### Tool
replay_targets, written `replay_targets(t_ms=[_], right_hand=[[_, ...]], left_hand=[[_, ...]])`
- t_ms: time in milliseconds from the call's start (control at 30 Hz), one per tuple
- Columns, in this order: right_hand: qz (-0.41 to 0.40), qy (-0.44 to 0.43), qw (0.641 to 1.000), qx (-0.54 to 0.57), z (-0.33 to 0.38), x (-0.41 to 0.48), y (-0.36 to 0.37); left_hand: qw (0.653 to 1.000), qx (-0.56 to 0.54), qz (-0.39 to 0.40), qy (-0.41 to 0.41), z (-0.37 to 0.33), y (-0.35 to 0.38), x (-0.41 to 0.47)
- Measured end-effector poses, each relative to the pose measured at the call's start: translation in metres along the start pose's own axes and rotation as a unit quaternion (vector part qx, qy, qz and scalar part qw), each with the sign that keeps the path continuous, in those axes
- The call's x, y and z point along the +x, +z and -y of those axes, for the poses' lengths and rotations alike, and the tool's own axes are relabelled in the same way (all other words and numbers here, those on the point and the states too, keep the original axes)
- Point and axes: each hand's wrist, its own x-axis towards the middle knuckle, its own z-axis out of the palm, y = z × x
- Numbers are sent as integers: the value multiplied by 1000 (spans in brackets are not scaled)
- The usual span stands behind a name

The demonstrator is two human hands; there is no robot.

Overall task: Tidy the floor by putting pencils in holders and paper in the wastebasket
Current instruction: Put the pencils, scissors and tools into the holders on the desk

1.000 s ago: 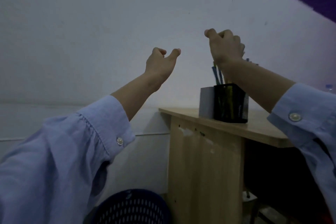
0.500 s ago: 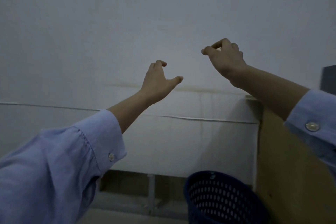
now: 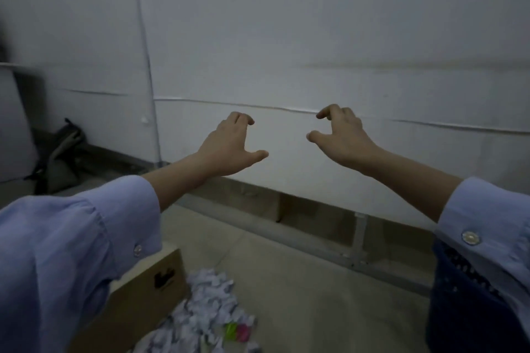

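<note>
My left hand (image 3: 229, 149) and right hand (image 3: 341, 142) hang in the air before the wall (image 3: 315, 23). Both hold nothing, fingers loosely curled and thumbs out, with a gap between them. The paper (image 3: 206, 309) I am after lies well below both hands and back toward me. It is a heap of pale crumpled scraps on the floor (image 3: 301, 281), left of centre, against the side of a cardboard box (image 3: 143, 295). It sits nearly under my left forearm, so I judge the left hand the nearer one, and the reach as down and inward rather than forward. The heap shows no clear long axis; it trails along the box to the bottom edge of the view. Green and pink bits (image 3: 238, 331) lie at its right edge; I cannot tell what they are. I see no pencil or holder. The wastebasket (image 3: 464, 321), dark blue and perforated, stands low on the right, partly behind my right sleeve (image 3: 487, 223) and well apart from the heap. Any load must therefore cross from left to right.
</note>
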Motion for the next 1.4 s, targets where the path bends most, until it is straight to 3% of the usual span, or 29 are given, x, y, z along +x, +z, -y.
replay_targets(t_ms=[300,500,800,1033,1167,1400], right_hand=[[162,-30,986,34,33,-39,152],[267,-25,963,19,35,-92,247],[414,10,909,34,9,-191,371],[502,24,863,51,12,-254,429],[543,-10,839,-6,14,-287,452],[514,-57,852,-77,13,-315,467]], left_hand=[[994,32,69,-81,123,27,-114],[975,-15,153,-161,177,72,-194],[883,-130,281,-351,233,155,-322],[823,-93,274,-488,237,190,-401],[805,-65,259,-530,226,206,-425],[805,-59,229,-545,210,224,-441]])
